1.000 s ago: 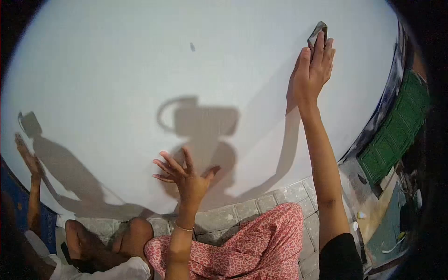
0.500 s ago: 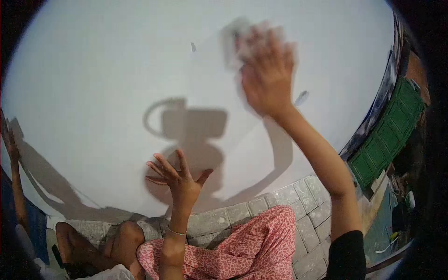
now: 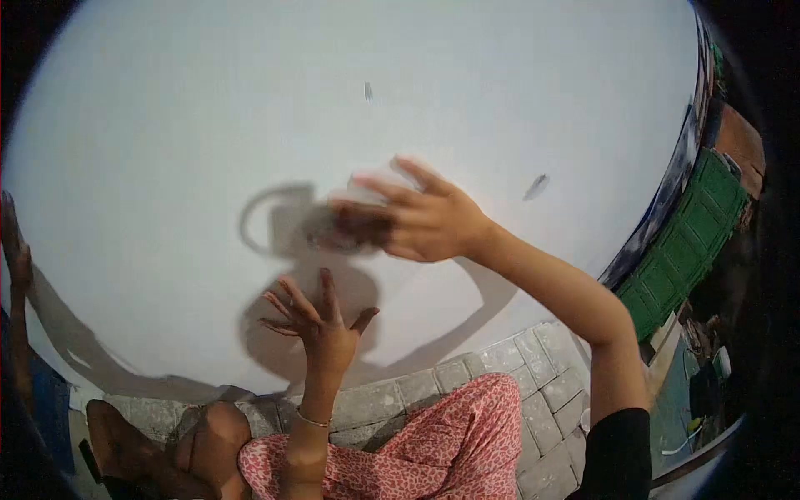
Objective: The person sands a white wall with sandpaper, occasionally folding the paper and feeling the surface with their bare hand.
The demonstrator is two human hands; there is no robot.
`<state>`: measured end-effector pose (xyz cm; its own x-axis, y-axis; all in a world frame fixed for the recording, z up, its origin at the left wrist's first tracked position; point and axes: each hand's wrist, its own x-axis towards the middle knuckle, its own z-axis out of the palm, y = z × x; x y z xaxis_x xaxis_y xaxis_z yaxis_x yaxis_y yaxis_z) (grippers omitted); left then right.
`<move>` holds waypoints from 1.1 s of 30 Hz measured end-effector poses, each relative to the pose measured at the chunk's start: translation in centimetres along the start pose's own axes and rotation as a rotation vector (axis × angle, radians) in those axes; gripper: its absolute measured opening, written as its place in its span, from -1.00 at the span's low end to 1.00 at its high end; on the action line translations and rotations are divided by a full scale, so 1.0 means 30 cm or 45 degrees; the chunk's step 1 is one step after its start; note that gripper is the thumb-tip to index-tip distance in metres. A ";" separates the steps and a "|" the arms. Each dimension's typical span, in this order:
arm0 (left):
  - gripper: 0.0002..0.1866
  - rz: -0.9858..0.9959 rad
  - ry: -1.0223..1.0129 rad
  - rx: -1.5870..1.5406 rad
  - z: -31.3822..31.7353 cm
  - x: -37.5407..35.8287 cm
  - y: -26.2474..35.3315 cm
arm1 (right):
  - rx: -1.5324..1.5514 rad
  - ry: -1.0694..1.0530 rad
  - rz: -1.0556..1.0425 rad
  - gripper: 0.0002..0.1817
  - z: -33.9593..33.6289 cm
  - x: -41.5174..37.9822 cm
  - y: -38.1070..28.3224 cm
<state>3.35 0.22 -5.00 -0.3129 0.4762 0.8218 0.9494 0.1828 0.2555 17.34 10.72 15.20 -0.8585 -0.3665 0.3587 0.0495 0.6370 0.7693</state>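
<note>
Two hands: right hand sideways, pad leftward on wall

Blurred grip on the wall
Right hand smears across; whatever its fingers press is unreadable; co-worker's hand cut off left.

The bare right arm is stretched up and leftward across the view, its right hand turned sideways with fingers spread and blurred. The left hand is raised on an upright forearm, fingers splayed apart, nothing gripped; a thin bracelet is worn at its wrist.
</note>
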 end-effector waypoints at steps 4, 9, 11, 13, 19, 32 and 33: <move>0.23 -0.024 0.035 -0.022 -0.025 0.022 -0.011 | -0.223 0.238 0.474 -0.56 -0.122 -0.055 0.177; 0.25 -0.086 0.056 -0.093 -0.032 0.033 0.000 | -0.435 0.844 1.146 -0.51 -0.093 -0.171 0.320; 0.27 -0.090 0.057 -0.115 -0.033 0.029 0.003 | -0.346 0.242 0.560 -0.57 -0.079 -0.192 0.144; 0.32 -0.118 0.049 -0.144 -0.046 0.024 0.014 | -0.289 0.191 0.442 -0.58 -0.104 -0.255 0.170; 0.33 -0.156 0.011 -0.159 -0.026 0.011 0.037 | -0.348 0.612 1.128 -0.58 -0.041 -0.305 0.091; 0.37 -0.056 -0.079 -0.061 0.023 -0.023 0.026 | -0.373 0.149 0.572 -0.53 -0.016 -0.569 0.082; 0.38 -0.050 -0.078 -0.067 0.021 -0.021 0.026 | -0.283 0.344 0.929 -0.53 -0.033 -0.563 0.106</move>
<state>4.27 0.61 -5.63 -0.3495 0.5217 0.7782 0.9360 0.1578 0.3146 32.50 18.28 12.12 -0.4195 -0.0798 0.9043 0.6741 0.6398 0.3692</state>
